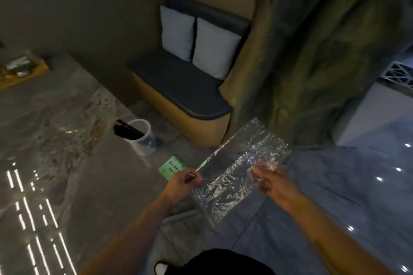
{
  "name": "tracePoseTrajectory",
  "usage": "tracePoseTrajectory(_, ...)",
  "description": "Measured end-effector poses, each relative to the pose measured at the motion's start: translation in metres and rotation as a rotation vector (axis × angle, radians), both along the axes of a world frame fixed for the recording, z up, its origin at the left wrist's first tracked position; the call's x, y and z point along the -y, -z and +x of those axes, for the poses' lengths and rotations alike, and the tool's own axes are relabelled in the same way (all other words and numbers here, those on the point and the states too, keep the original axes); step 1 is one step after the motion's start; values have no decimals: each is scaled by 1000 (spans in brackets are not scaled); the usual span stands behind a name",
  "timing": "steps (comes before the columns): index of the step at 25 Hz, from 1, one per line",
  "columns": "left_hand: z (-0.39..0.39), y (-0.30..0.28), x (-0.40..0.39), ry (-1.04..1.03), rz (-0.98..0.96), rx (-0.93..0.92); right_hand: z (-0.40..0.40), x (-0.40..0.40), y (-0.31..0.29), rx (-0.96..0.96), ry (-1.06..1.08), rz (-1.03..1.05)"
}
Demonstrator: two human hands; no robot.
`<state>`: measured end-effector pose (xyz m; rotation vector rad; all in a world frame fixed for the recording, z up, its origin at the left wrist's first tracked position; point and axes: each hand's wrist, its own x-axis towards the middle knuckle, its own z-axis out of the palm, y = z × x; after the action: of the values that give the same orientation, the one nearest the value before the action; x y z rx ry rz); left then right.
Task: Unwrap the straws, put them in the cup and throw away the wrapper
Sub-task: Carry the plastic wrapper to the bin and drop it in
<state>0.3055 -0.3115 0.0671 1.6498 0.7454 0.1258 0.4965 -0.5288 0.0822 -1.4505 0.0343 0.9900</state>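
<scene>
A clear, crinkled plastic wrapper (239,163) is stretched flat in the air between both hands, beyond the table's right edge and above the floor. My left hand (183,182) pinches its left edge. My right hand (271,182) grips its right side with the fingertips. The wrapper looks empty. A clear plastic cup (143,138) stands near the right edge of the marble table (55,140), with several black straws (126,129) leaning in it toward the left.
A green card (171,166) lies at the table's edge just left of my left hand. A wooden tray (21,70) sits at the table's far left. A dark bench with two pale cushions (199,44) and a green curtain (312,51) stand beyond.
</scene>
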Motion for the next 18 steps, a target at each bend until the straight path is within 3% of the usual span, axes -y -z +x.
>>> tracePoseTrajectory(5,67,0,65,107,-15,6,15,70,9,21,63,-34)
tracePoseTrajectory(11,127,-2,108,270,-112,-90,26,124,9,200,294,-118)
tracePoseTrajectory(18,209,-8,136,463,-243,-103,53,164,15,301,293,-276)
